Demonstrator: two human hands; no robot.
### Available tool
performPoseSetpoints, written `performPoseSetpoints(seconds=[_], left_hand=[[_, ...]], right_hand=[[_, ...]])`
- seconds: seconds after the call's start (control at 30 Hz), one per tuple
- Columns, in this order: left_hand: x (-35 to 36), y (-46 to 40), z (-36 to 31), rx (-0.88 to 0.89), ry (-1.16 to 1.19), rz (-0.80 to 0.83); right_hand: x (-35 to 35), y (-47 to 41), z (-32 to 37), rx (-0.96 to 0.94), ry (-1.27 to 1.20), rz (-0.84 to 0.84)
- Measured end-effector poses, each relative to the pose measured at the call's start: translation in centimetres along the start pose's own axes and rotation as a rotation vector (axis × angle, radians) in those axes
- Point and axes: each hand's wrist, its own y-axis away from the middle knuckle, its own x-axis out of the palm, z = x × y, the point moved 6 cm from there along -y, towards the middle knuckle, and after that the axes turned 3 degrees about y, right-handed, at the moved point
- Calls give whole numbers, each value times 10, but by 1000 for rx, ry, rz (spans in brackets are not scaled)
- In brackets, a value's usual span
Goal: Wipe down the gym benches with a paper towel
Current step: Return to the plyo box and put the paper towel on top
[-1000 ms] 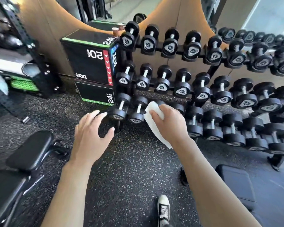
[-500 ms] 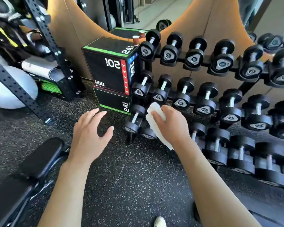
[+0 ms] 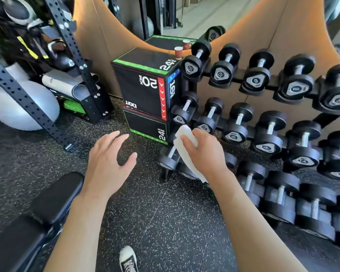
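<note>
Two hands up, towel ready, bench off to my near left

Both of my hands are out in front of me above the speckled black rubber floor (image 3: 165, 222). My right hand (image 3: 204, 152) has its fingers curled round a folded white paper towel (image 3: 185, 138), thumb on top, with a tail of it hanging down past my wrist. I judge I am carrying it bunched like this so it is ready to press flat on a pad as soon as I reach one. My left hand (image 3: 108, 160) holds nothing; its fingers are spread and relaxed, palm down, probably free to steady me or the bench.

That padded black gym bench (image 3: 37, 222) lies at the near left, low in view, just beside my left forearm and well apart from the towel, which is farther right, near the low end of the black dumbbell rack (image 3: 263, 130). Neither hand touches the bench. Farther off, two stacked black jump boxes with green edges (image 3: 143, 89) stand against the tan wall. Wiping on this bench has, as I judge, not yet begun; the towel must cross leftward and come down on the pad.
</note>
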Motion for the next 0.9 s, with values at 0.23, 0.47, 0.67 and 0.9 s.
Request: performPoseSetpoints(seconds=[0.23, 0.47, 0.67, 0.9], left_hand=[[-21, -64, 73, 70, 47, 3], [-63, -121, 167, 110, 45, 26], [-85, -153, 228, 91, 83, 23], [-84, -183, 281, 21, 110, 33]], right_hand=[[47, -42, 56, 41, 31, -19], [111, -89, 144, 75, 64, -2], [152, -119, 193, 68, 84, -2], [201, -162, 224, 35, 91, 14]])
